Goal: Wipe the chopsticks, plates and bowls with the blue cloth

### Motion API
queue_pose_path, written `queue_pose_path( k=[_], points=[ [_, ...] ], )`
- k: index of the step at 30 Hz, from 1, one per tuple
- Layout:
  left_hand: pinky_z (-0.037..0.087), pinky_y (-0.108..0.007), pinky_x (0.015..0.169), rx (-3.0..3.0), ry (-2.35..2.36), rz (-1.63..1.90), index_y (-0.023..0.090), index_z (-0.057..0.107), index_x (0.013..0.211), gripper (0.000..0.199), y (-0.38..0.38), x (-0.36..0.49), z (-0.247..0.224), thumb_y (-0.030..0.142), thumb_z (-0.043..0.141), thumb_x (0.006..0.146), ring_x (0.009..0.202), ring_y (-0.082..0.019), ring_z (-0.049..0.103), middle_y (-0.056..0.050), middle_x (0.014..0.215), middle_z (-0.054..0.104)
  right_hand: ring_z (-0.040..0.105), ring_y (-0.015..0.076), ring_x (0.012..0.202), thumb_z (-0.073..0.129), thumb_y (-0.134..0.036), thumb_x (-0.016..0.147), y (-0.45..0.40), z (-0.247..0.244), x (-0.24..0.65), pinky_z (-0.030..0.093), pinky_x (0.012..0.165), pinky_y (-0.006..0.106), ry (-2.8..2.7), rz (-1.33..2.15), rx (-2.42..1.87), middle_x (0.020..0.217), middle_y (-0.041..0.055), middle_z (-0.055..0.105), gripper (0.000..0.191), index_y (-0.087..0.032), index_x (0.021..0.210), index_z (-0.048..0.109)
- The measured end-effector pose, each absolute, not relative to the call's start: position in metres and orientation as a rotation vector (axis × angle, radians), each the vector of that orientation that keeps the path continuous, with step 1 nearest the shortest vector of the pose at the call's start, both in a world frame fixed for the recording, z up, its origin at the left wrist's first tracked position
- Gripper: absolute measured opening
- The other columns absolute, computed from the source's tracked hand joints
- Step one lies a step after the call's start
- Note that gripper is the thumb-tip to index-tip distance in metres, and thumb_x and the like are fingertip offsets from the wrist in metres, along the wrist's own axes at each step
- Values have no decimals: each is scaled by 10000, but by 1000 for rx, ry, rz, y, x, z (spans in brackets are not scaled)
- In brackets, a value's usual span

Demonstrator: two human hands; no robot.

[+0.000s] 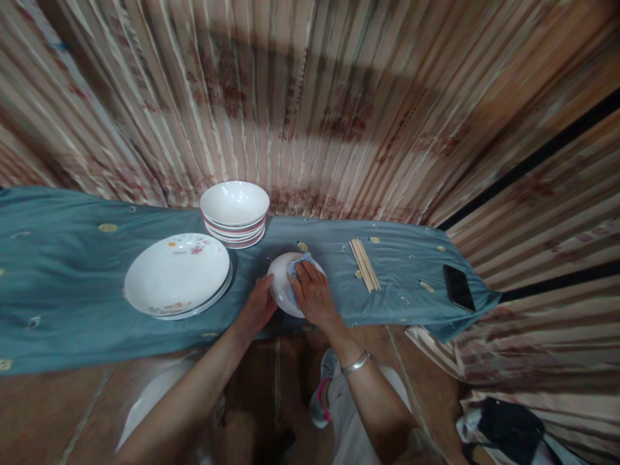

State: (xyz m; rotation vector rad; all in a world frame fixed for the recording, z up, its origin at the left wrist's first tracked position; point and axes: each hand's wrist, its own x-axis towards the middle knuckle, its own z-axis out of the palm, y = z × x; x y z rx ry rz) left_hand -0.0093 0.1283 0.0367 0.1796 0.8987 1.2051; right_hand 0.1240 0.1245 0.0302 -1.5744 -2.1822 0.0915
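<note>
A small white dish [281, 284] is at the front edge of the cloth-covered table, in the middle of the view. My left hand [259, 305] grips its left rim, with the thumb on top. My right hand [314, 294] presses a light blue cloth [298, 263] onto the dish's surface. To the left lies a stack of large oval white plates [177, 274] with flower patterns. Behind it stands a stack of white bowls [235, 203] with red bands. A bundle of wooden chopsticks [365, 265] lies to the right of the dish.
A black phone [458, 287] lies near the right end of the blue-green tablecloth [62, 278]. Pleated curtains [310, 110] hang behind the table and along the right side. A dark bag [511, 427] is on the floor at the lower right.
</note>
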Motion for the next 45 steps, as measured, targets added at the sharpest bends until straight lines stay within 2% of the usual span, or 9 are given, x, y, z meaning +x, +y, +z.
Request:
queue_pose_path(
  k=[9, 17, 25, 36, 45],
  points=[
    [508, -230, 672, 182, 896, 1231, 159, 660, 822, 167, 128, -9, 32, 147, 499, 868, 660, -134, 610, -20, 682, 665, 478, 277, 1248, 390, -320, 970, 117, 29, 132, 425, 1000, 464, -2163, 48, -1649, 1303, 188, 556, 384, -104, 1256, 528],
    [490, -236, 588, 254, 874, 1219, 172, 638, 815, 90, 129, -12, 23, 195, 553, 830, 615, -141, 585, -7, 683, 667, 499, 292, 1214, 407, -305, 962, 97, 34, 138, 457, 970, 478, -2208, 44, -1631, 1282, 180, 571, 373, -105, 1245, 545],
    [466, -232, 544, 281, 868, 1225, 176, 637, 782, 72, 130, -11, 22, 213, 576, 796, 570, -134, 556, 4, 641, 648, 513, 263, 1214, 403, -196, 944, 83, 34, 138, 456, 1022, 450, -2259, 82, -1387, 1256, 166, 590, 362, -98, 1257, 555],
    [488, -245, 593, 259, 863, 1198, 149, 641, 799, 113, 130, -12, 21, 192, 540, 825, 592, -134, 567, -11, 669, 668, 403, 255, 1336, 387, -87, 907, 82, 31, 125, 404, 1090, 463, -2311, 45, -1243, 1370, 187, 505, 456, -85, 1354, 476],
    [504, -235, 641, 273, 800, 1216, 155, 655, 811, 78, 131, -12, 17, 170, 579, 813, 647, -132, 604, -18, 732, 688, 380, 268, 1345, 393, -165, 934, 103, 35, 108, 394, 1072, 480, -2276, 58, -1349, 1401, 159, 479, 421, -110, 1341, 486]
  ],
)
